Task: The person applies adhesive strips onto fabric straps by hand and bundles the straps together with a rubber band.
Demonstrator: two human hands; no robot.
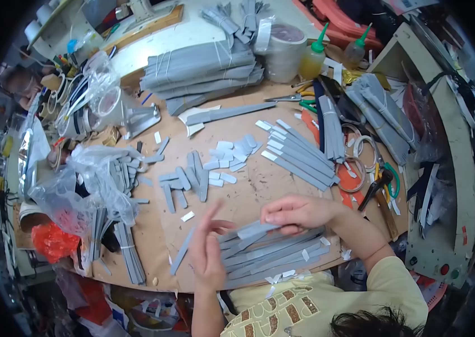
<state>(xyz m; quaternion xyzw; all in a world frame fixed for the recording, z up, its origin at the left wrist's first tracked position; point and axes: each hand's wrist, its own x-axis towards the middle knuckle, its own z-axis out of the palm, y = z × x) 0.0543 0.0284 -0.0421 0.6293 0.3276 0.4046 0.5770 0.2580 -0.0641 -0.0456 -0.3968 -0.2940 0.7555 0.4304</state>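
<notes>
My right hand (299, 214) is closed in a pinch on the end of a flat grey strip (253, 231), whose other end points toward my left hand. Beside that end my left hand (208, 247) is raised with its fingers stretched out, the index finger slightly blurred. Under both hands a pile of long grey strips (276, 259) lies along the front edge of the table, with small white tabs (287, 274) near it. A single grey strip (182, 251) lies left of my left hand. Farther back are a fan of white-tipped grey strips (299, 154) and short rounded grey pieces (198, 174).
Tied grey bundles (203, 70) lie at the back, near a white tape roll (285, 53) and a yellow glue bottle (312, 59). Scissors (389, 180) and a hammer (376, 188) lie at right. A plastic bag (97, 174) covers pieces at left. A beige machine (439, 224) borders the right side.
</notes>
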